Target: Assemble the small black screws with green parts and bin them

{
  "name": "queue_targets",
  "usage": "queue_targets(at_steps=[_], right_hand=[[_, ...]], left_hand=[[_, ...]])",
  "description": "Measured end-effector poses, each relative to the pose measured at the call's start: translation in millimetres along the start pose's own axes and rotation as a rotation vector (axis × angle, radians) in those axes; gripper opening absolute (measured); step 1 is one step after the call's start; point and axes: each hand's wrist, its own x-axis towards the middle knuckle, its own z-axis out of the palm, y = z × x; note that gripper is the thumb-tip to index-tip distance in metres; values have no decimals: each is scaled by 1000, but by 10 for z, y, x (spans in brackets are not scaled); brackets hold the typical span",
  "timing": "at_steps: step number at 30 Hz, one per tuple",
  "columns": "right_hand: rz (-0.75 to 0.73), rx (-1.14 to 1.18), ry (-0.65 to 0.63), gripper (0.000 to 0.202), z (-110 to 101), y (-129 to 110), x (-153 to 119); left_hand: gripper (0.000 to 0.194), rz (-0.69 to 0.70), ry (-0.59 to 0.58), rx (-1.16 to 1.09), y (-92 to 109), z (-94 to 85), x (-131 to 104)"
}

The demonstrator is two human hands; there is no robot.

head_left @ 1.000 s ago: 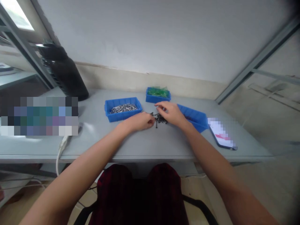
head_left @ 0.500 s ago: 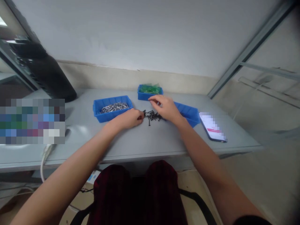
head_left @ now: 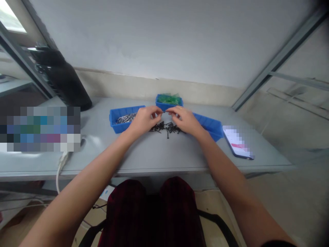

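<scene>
My left hand is raised over the front corner of a blue bin of silver screws or nails. Its thumb and fingers pinch a small dark piece that looks like a black screw. My right hand meets it fingertip to fingertip, its fingers pinched as well; what they hold is too small to make out. Below both hands a loose pile of black screws lies on the grey table, partly hidden by the fingers.
Behind the hands stands a small blue bin with green plastic pieces. To the right are a long blue bin, partly behind my right hand, and a phone. A black bottle and a white cable are at left.
My left hand has lifted from the black screw pile and moved up to the right hand's fingertips. The right hand stays nearly in place. The whole view has shifted slightly.
</scene>
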Motion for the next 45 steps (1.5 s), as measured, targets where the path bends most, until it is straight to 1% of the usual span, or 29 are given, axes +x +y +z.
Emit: queue_targets(at_steps=[1, 4, 8, 14, 19, 26, 33, 38, 45], right_hand=[[-2, 5, -3, 30, 3, 1, 0], [2, 16, 22, 26, 13, -4, 0], [27, 34, 45, 28, 13, -1, 8], [-3, 19, 43, 24, -9, 5, 13], [-9, 27, 32, 22, -14, -13, 6], [-20, 16, 104, 23, -41, -76, -14], [-13, 25, 91, 24, -34, -85, -25], [-13, 42, 92, 23, -35, -75, -26], [-13, 73, 84, 23, -24, -56, -21]], left_hand=[[18, -3, 21, -18, -5, 1, 0], [17, 10, 34, -52, -24, 13, -4], [18, 11, 57, -52, -35, 25, 0], [20, 8, 39, -41, -21, 24, 8], [21, 16, 59, -67, -13, 18, 5], [22, 30, 1, -74, -70, 25, 12], [23, 41, -79, -56, -48, 20, -2], [20, 26, -43, -39, -25, 4, -4], [14, 55, -7, -34, -42, 8, -1]])
